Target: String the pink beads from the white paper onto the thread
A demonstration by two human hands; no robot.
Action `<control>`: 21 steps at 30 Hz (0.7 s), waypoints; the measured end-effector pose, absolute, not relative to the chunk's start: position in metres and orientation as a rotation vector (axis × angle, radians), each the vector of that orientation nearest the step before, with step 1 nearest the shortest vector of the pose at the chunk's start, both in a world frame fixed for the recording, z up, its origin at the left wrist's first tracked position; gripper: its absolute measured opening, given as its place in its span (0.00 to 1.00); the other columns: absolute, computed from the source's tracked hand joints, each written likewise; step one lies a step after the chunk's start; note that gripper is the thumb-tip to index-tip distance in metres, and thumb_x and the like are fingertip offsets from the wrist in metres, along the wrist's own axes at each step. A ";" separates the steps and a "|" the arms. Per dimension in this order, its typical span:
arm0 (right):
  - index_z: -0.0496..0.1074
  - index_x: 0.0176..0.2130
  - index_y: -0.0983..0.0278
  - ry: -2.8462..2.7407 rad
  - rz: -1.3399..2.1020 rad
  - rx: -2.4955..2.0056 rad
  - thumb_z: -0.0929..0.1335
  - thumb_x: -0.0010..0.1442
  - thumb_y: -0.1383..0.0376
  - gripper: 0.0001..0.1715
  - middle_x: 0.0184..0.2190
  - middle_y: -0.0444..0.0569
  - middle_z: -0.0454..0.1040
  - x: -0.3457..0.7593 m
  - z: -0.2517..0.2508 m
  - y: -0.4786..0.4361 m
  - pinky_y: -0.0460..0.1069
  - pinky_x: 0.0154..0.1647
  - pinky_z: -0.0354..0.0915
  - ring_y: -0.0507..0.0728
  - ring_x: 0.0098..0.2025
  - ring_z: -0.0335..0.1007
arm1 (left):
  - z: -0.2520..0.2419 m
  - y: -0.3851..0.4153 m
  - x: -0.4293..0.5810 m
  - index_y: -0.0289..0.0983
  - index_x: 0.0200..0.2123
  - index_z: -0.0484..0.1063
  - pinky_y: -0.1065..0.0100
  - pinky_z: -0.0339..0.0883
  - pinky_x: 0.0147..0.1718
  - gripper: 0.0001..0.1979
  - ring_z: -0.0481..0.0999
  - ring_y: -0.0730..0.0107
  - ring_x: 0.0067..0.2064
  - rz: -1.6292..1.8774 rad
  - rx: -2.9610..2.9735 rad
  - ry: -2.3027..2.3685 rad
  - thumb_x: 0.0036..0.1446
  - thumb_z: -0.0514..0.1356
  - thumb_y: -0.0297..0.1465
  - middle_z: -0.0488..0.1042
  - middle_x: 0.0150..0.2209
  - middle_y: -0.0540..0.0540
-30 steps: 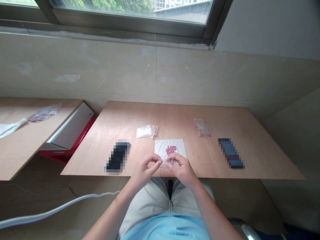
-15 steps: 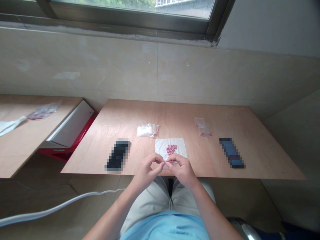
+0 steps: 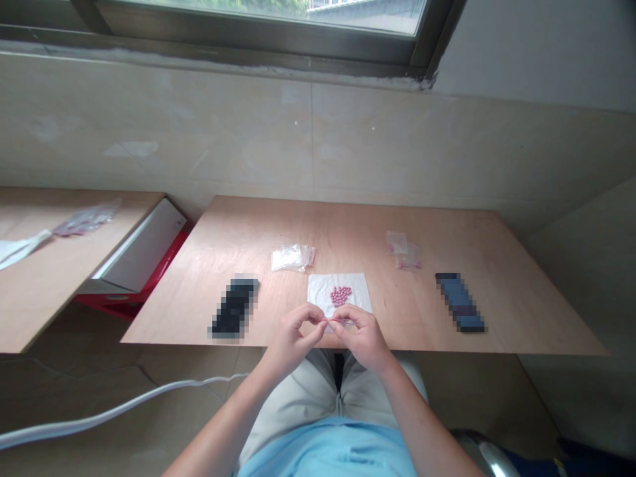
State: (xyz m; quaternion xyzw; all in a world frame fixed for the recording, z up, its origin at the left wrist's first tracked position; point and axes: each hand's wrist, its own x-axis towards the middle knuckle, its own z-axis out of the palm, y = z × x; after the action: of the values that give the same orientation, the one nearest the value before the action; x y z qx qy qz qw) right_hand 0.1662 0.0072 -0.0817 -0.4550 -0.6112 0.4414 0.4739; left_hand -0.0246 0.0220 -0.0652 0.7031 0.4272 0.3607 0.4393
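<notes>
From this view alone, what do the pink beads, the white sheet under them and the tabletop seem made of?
Pink beads: perhaps plastic, being rounded and even; finish too small to judge.
White sheet: likely cloth or tissue, matte and wrinkled.
Tabletop: probably plywood or wood-look laminate, smooth, with faint grain and soft sheen.

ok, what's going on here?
A person's left hand and right hand meet at the fingertips, pinching what looks like a small clear bag over the near part of a white cloth. Pink beads lie bunched on the cloth. Farther back, clear bags lie left, bags with pink contents right.
</notes>
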 end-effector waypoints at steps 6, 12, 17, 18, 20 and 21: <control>0.77 0.36 0.61 -1.495 1.070 -1.119 0.71 0.64 0.63 0.04 0.35 0.47 0.77 0.167 -0.083 0.007 0.51 0.45 0.68 0.57 0.40 0.74 | -0.064 0.021 -0.026 0.37 0.38 0.72 0.66 0.67 0.42 0.06 0.74 0.68 0.40 0.901 1.765 1.048 0.67 0.59 0.32 0.75 0.37 0.47; 0.77 0.37 0.61 -1.509 1.059 -1.133 0.71 0.64 0.62 0.05 0.36 0.48 0.77 0.169 -0.085 0.008 0.51 0.44 0.69 0.58 0.40 0.74 | -0.059 0.022 -0.027 0.37 0.40 0.73 0.65 0.67 0.43 0.06 0.73 0.67 0.41 0.891 1.785 1.007 0.68 0.58 0.33 0.74 0.38 0.46; 0.78 0.37 0.61 -1.516 1.062 -1.125 0.71 0.64 0.61 0.06 0.36 0.48 0.78 0.172 -0.082 0.010 0.52 0.45 0.69 0.58 0.40 0.74 | -0.056 0.023 -0.027 0.37 0.40 0.73 0.66 0.67 0.43 0.06 0.73 0.67 0.41 0.892 1.773 1.000 0.68 0.58 0.32 0.74 0.38 0.46; 0.78 0.37 0.61 -1.517 1.062 -1.121 0.71 0.64 0.62 0.06 0.36 0.48 0.78 0.173 -0.082 0.010 0.52 0.45 0.69 0.58 0.40 0.74 | -0.055 0.023 -0.027 0.37 0.40 0.73 0.66 0.67 0.43 0.06 0.73 0.67 0.41 0.892 1.770 1.001 0.68 0.58 0.32 0.75 0.38 0.46; 0.77 0.37 0.61 -1.522 1.063 -1.114 0.70 0.64 0.62 0.06 0.36 0.48 0.77 0.174 -0.082 0.010 0.52 0.45 0.69 0.57 0.40 0.74 | -0.054 0.023 -0.027 0.37 0.40 0.73 0.66 0.68 0.43 0.06 0.73 0.67 0.41 0.892 1.767 1.005 0.68 0.58 0.33 0.74 0.38 0.45; 0.77 0.37 0.61 -1.526 1.060 -1.112 0.71 0.64 0.62 0.06 0.36 0.48 0.77 0.174 -0.082 0.010 0.51 0.45 0.69 0.57 0.40 0.74 | -0.054 0.023 -0.027 0.37 0.40 0.73 0.66 0.68 0.43 0.07 0.73 0.67 0.41 0.893 1.765 1.006 0.68 0.58 0.33 0.74 0.38 0.45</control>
State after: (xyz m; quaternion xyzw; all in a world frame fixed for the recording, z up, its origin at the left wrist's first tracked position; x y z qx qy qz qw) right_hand 0.1744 0.0105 -0.0817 -0.4535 -0.6223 0.4323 0.4692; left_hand -0.0270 0.0235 -0.0541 0.7124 0.4058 0.3603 0.4451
